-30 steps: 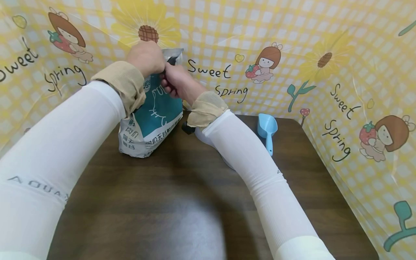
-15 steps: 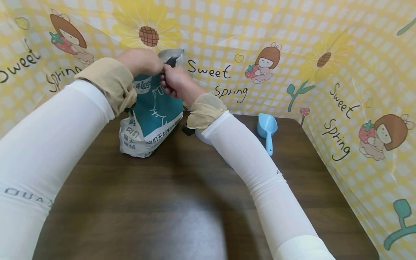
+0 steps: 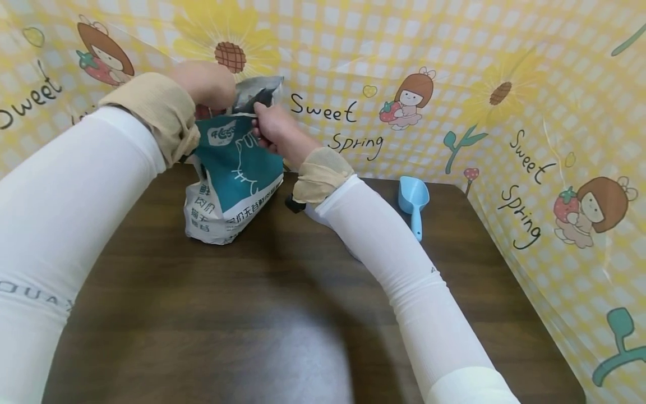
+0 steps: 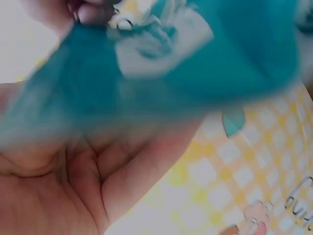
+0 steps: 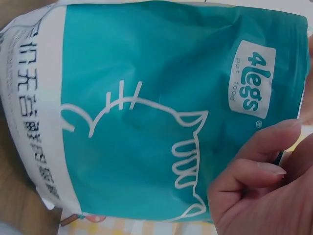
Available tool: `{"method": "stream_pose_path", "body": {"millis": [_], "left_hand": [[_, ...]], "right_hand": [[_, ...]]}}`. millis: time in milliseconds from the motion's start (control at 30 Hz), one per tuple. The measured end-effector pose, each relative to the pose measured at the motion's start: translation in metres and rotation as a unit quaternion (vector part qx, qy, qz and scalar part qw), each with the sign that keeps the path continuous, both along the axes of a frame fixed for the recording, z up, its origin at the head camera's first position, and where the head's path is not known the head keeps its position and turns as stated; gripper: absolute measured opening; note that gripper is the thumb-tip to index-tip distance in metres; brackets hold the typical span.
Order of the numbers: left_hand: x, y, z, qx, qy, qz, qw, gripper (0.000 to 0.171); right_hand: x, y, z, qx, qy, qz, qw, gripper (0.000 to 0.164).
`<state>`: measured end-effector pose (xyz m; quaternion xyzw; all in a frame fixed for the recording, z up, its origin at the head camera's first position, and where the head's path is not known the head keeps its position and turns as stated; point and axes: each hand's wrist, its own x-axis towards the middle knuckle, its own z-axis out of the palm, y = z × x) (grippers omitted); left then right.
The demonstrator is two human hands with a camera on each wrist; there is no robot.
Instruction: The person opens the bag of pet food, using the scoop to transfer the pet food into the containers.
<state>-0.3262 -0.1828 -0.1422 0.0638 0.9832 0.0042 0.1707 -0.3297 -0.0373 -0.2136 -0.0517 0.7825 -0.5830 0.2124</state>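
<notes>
A teal and white pet food bag (image 3: pixel 237 163) stands upright on the brown table (image 3: pixel 262 314), its front marked "4legs" and a white cat outline in the right wrist view. The mouth gapes at the top, showing a silvery lining. My right hand (image 3: pixel 275 126) pinches the front rim near its right corner, thumb on top and fingers curled below. At the rim's left side, my left hand (image 3: pixel 207 84) grips the bag's edge. In the left wrist view the palm (image 4: pixel 54 191) shows, while the bag's blurred teal panel (image 4: pixel 234 63) hides the fingertips.
A light blue scoop (image 3: pixel 414 196) lies at the table's back right, handle toward me. Beneath my right forearm a pale, curved-edged object (image 3: pixel 323 217) is mostly covered. Yellow checked cloth (image 3: pixel 343 45) with printed figures walls the back and sides.
My left hand has moved left along the bag's top, away from my right hand, and the mouth has spread wider, baring more lining. The right hand keeps its pinch nearly in place.
</notes>
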Motion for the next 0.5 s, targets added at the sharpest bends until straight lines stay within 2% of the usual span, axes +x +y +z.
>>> {"method": "stream_pose_path", "body": {"millis": [67,167,333,433,500], "left_hand": [[-0.003,-0.008,-0.001,0.041,-0.029,0.027,0.9984,0.05],[-0.007,-0.017,-0.003,0.083,-0.051,0.045,0.9942,0.055],[-0.008,-0.02,-0.003,0.096,-0.033,0.042,0.9939,0.057],[-0.006,-0.016,-0.005,0.087,-0.011,0.046,0.9951,0.064],[-0.002,-0.013,-0.006,0.082,0.004,0.059,0.9949,0.074]], "right_hand": [[-0.001,0.003,-0.002,0.0,0.001,-0.002,1.0,0.054],[-0.001,0.006,-0.004,0.005,0.005,0.001,1.0,0.053],[-0.003,0.006,-0.003,0.008,0.006,-0.002,1.0,0.055],[-0.004,0.004,-0.003,0.013,0.008,-0.004,1.0,0.057],[-0.004,0.003,-0.003,0.019,0.008,-0.006,1.0,0.058]]}}
